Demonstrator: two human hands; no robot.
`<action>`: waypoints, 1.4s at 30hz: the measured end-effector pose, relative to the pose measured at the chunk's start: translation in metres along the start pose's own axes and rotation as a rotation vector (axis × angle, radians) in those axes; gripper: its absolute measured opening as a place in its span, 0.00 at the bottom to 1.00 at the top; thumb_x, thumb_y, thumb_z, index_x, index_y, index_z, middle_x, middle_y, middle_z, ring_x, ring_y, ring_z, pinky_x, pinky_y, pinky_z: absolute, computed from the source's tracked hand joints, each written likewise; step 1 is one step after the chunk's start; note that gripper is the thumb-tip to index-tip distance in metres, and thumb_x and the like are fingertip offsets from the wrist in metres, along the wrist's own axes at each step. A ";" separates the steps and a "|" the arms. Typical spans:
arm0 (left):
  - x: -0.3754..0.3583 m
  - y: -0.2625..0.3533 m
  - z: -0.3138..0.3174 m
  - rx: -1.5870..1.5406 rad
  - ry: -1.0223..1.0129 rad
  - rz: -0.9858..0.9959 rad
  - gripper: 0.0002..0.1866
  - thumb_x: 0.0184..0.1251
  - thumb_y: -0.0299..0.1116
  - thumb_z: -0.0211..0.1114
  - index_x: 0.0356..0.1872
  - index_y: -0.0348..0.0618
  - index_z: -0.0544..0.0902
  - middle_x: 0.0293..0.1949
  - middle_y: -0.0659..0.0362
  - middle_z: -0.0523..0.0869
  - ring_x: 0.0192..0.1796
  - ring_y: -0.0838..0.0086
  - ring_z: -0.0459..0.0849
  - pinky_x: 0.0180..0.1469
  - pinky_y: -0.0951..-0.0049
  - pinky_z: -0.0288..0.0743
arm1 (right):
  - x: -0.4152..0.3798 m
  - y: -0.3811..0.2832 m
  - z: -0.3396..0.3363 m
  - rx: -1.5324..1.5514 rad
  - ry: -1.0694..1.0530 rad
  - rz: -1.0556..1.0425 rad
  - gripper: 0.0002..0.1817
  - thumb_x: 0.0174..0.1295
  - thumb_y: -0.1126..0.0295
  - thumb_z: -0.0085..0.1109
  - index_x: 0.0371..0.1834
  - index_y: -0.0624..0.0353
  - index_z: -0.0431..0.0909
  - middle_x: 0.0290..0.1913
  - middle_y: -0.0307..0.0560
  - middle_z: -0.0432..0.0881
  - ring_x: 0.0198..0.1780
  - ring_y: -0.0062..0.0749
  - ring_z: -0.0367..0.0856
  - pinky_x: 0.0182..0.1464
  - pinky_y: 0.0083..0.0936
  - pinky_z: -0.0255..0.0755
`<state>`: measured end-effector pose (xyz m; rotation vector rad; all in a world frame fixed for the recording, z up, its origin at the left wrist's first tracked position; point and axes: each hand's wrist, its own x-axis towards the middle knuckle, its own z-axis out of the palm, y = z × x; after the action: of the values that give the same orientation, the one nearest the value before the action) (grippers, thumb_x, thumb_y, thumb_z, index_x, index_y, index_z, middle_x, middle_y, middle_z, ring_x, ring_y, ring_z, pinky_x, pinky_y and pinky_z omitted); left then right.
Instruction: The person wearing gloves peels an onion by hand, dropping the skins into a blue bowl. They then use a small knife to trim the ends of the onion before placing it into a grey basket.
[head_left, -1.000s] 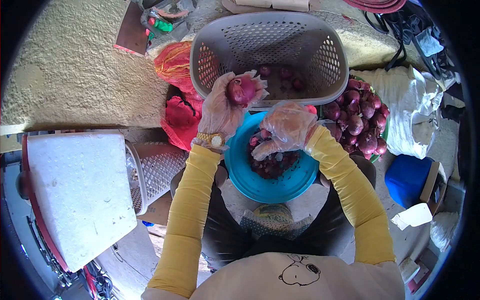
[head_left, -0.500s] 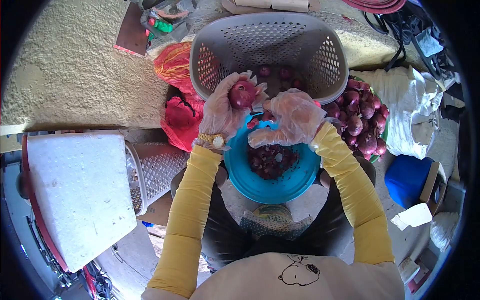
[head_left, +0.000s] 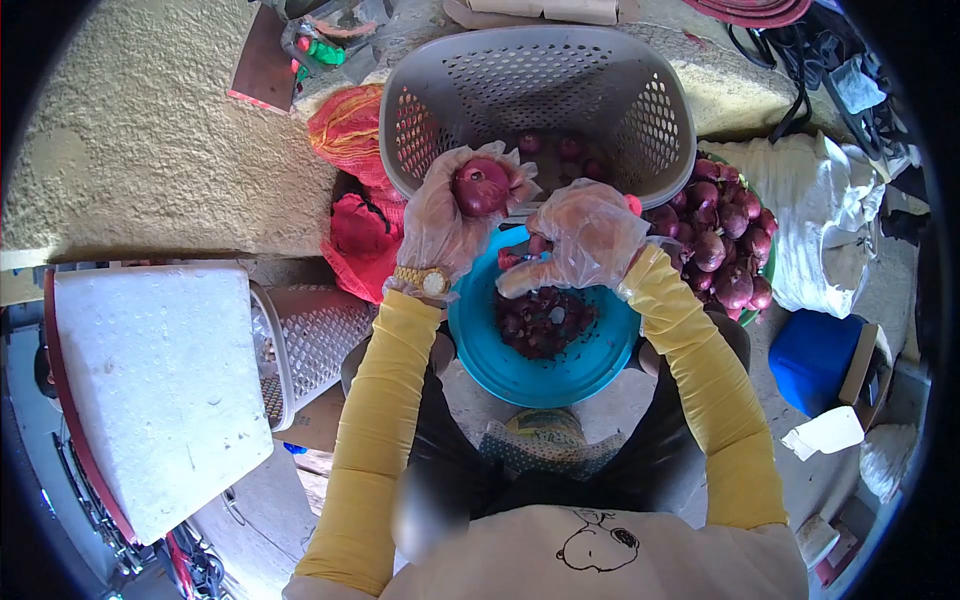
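Observation:
My left hand (head_left: 436, 232), in a clear plastic glove, is closed around a red onion (head_left: 481, 187), holding it up at the near rim of the grey perforated basket (head_left: 535, 70). To its right, my right hand (head_left: 592, 232), also gloved, has its fingers curled over the blue basin (head_left: 478, 365). A pinkish-red tip (head_left: 634, 205) sticks out behind that hand; the rest of what it grips is hidden. Dark onion peelings (head_left: 545, 322) lie inside the basin. Several red onions (head_left: 570, 148) rest on the bottom of the basket.
A heap of red onions (head_left: 732, 245) fills a green-rimmed container at the right, beside a white sack (head_left: 815, 220). Red mesh bags (head_left: 362, 235) lie left of the basket. A white foam board (head_left: 155, 390) and a blue container (head_left: 815, 360) stand on either side.
The onion in my left hand has turned slightly and shifted a little left and down. My right hand has barely moved, its fingers still curled above the basin.

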<state>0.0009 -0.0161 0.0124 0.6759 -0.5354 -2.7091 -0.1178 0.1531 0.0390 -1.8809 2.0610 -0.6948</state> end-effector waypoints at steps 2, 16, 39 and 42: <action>0.008 0.000 -0.011 -0.149 -0.186 -0.169 0.14 0.77 0.33 0.58 0.49 0.29 0.77 0.47 0.42 0.82 0.53 0.48 0.82 0.57 0.49 0.83 | -0.001 -0.001 -0.003 -0.003 -0.050 0.002 0.40 0.46 0.23 0.67 0.29 0.56 0.87 0.30 0.54 0.85 0.39 0.56 0.85 0.47 0.46 0.77; 0.000 -0.005 -0.005 0.111 -0.022 -0.092 0.15 0.79 0.39 0.61 0.50 0.34 0.81 0.46 0.49 0.87 0.51 0.60 0.87 0.56 0.56 0.86 | 0.002 0.007 0.006 -0.013 0.264 0.157 0.41 0.46 0.28 0.74 0.40 0.60 0.86 0.30 0.53 0.87 0.35 0.53 0.86 0.44 0.42 0.78; -0.004 -0.007 0.006 0.098 -0.201 -0.094 0.15 0.82 0.38 0.58 0.51 0.34 0.80 0.48 0.48 0.87 0.53 0.57 0.86 0.58 0.53 0.84 | 0.007 -0.001 -0.002 0.140 0.242 0.138 0.39 0.63 0.36 0.66 0.64 0.58 0.81 0.29 0.64 0.84 0.35 0.62 0.83 0.40 0.49 0.75; -0.002 -0.009 0.004 0.077 -0.198 -0.044 0.14 0.81 0.38 0.59 0.51 0.34 0.80 0.48 0.48 0.87 0.53 0.57 0.86 0.60 0.52 0.83 | 0.007 0.002 0.000 0.117 0.168 0.180 0.38 0.63 0.33 0.62 0.66 0.49 0.80 0.31 0.53 0.88 0.36 0.56 0.86 0.41 0.45 0.78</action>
<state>-0.0016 -0.0060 0.0126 0.4447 -0.6820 -2.8271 -0.1200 0.1464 0.0390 -1.5986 2.2043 -0.9329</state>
